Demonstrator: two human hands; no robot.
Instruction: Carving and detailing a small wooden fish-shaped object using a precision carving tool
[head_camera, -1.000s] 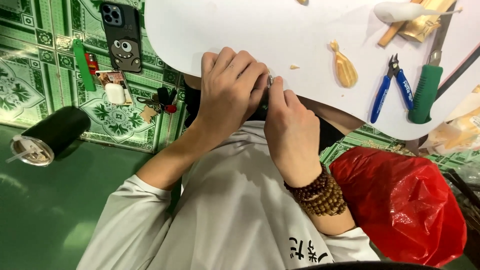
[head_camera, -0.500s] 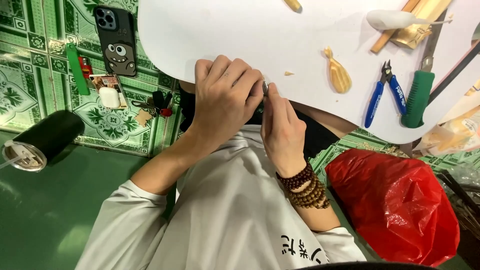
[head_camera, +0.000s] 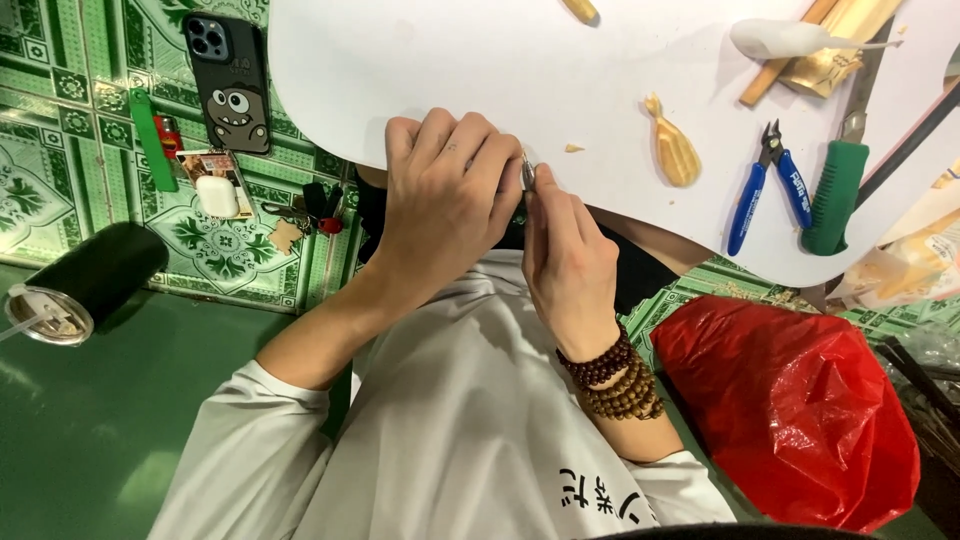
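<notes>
While both hands (head_camera: 500, 215) meet, a thin metal tool (head_camera: 527, 174) protrudes.

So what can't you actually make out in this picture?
- What the left hand holds: its fingers wrap it fully.
- The small metal tool at the right hand: only its tip shows between the hands.
- The red bag: contents hidden by the opaque plastic.
- The green-handled tool: its working end is cut off by the top edge.
- The dark cylinder: too dim to identify.
</notes>
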